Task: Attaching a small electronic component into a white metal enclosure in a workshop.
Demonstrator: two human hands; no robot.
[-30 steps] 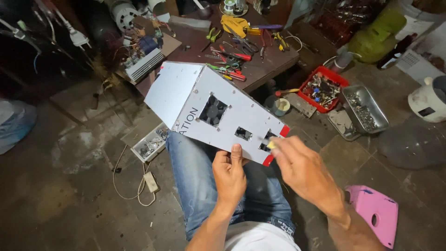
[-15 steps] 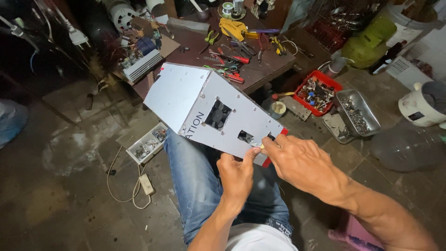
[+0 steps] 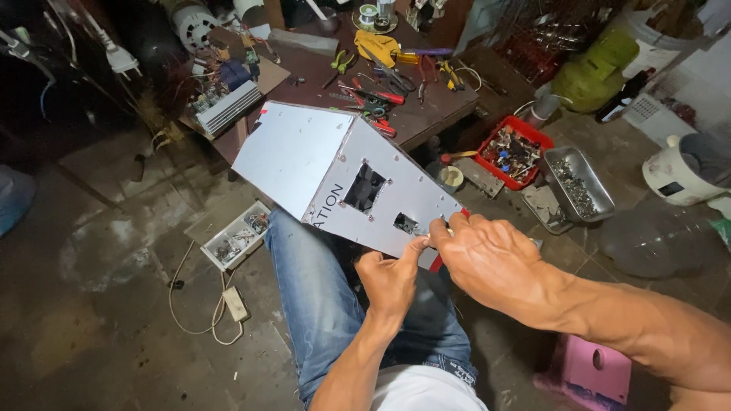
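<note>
Head view, hidden parts: We see the near corner of the grey metal housing [image 3: 343, 171] disappear under our right hand [image 3: 491, 262]; whatever the fingertips pinch there is too small and too covered for us to make out. A red part [image 3: 435, 262] peeks out just below that hand, mostly concealed. Our torso is cut off at the lower edge.

Left hand: Our left hand [image 3: 392, 278] rises from below, fingers curled, thumb pressed up against the housing's lower edge, bracing it from underneath.

Right hand: It reaches in from the right, forearm long across the frame, knuckles up, fingers bent down and closed on the housing's near corner beside a small rectangular cutout [image 3: 406, 223].

Housing: Long, boxy, sheet metal, matte pale grey, resting tilted across our jeans-clad thigh [image 3: 312, 304], far end pointing away from both hands. A larger square opening [image 3: 364, 186] sits beyond our left thumb.

Beyond the hands: A dark wooden bench [image 3: 434, 106] strewn with pliers and cutters.

Right of the right hand: A red plastic tray [image 3: 514, 150] of small parts and a metal pan [image 3: 582, 183] of screws, on rough concrete.

Left of the left hand: A white compartment box [image 3: 236, 236] and a trailing white cable [image 3: 194, 304].

Under the right forearm: A pink plastic stool [image 3: 590, 373].
</note>
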